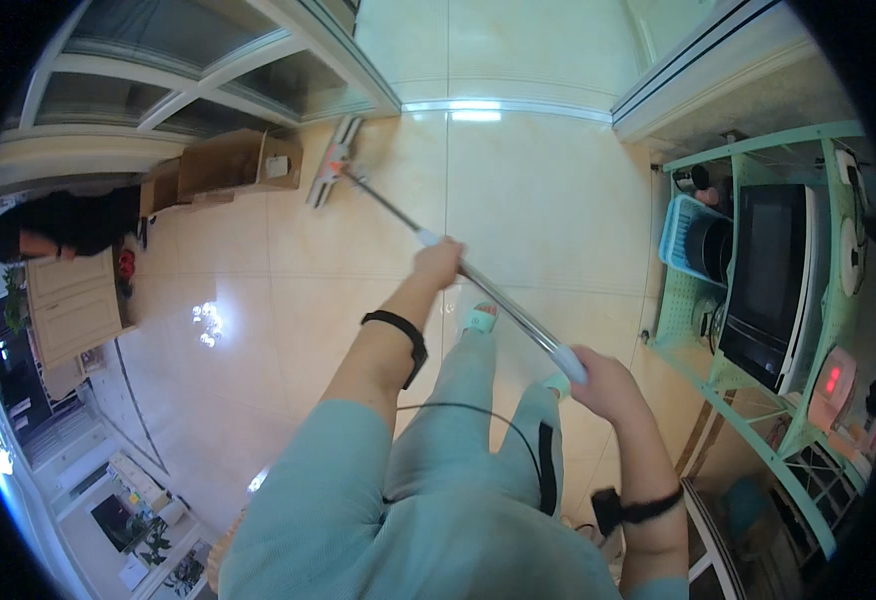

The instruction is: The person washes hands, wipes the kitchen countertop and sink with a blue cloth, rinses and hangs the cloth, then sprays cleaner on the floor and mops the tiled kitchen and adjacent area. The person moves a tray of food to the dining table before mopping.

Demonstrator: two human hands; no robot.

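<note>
A flat mop with a metal pole [509, 306] slants from lower right to upper left before me. My left hand [439, 264] grips the pole partway down, just behind a pale blue collar. Around the pale blue grip at the pole's top end, my right hand [607, 384] is closed. The mop head [335, 161], grey with an orange joint, lies on the tiled floor [363, 247] at the upper left, beside a cardboard box. It looks slightly blurred. Both my forearms wear black straps.
An open cardboard box [222, 165] stands along the left wall. A green metal rack [753, 424] at right holds a microwave oven [769, 285] and a blue basket [682, 236]. A door track [509, 110] crosses the floor ahead. Another person [70, 225] in dark clothing is at far left, near a cabinet [74, 304].
</note>
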